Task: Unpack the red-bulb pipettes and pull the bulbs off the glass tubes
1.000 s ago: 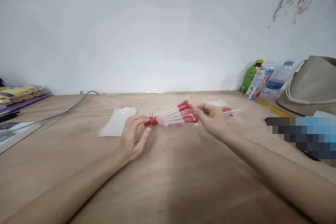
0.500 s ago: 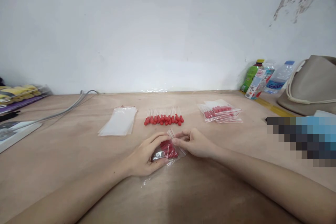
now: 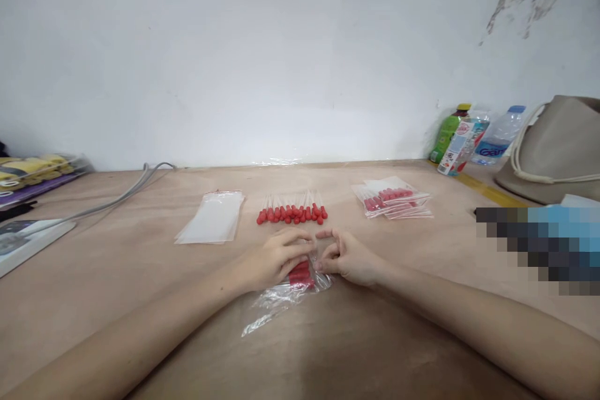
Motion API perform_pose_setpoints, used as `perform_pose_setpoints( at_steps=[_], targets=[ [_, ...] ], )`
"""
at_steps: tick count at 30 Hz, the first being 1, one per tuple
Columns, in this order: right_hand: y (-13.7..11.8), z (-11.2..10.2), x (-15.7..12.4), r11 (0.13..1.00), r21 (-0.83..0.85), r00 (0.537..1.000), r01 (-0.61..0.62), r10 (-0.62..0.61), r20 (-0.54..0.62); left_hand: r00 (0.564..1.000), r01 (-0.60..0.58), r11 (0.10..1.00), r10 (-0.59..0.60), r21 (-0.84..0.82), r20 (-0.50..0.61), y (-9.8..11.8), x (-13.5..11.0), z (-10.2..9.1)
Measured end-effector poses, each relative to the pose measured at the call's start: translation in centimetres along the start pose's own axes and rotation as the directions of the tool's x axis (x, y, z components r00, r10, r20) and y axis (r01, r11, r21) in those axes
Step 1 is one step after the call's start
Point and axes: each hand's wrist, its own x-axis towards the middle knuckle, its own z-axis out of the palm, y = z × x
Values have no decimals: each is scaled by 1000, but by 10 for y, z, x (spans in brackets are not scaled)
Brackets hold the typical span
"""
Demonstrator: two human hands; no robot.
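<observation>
A clear zip-lock bag (image 3: 281, 297) with red-tipped sticks (image 3: 301, 274) inside lies on the table in front of me. My left hand (image 3: 281, 257) rests over its upper part, fingers curled down onto the plastic near the mouth. My right hand (image 3: 344, 257) pinches the bag's right edge between thumb and fingers, its index finger raised. Just beyond both hands is a row of loose sticks (image 3: 291, 214) with thin clear stems and red bulb ends pointing toward me.
Left of the row lies a stack of flat bags (image 3: 212, 219). Filled bags (image 3: 394, 199) are piled to the right. Farther right stand bottles (image 3: 499, 137) and a grey bag (image 3: 557, 150). A grey cable (image 3: 117, 195) runs across the left side, by a white box (image 3: 42, 244).
My left hand has shifted from gripping the bag's side to its upper edge, uncovering more plastic below. The bag has turned slightly, and my right thumb sits lower on its edge.
</observation>
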Motion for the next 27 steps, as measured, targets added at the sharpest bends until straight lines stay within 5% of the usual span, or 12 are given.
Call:
perform_pose_setpoints(
  at_steps=[7,16,27],
  targets=[
    [2,5,0,999,-33,998,1,-3,-55,969,-235,967,241,100,-50,-16,8,8],
    [-4,10,-4,991,-132,992,-34,18,-125,939,-298,894,337,334,-63,-15,6,13],
    [-1,8,-6,994,-102,999,50,-52,-11,906,-367,828,422,423,-40,-12,8,6]
  ],
)
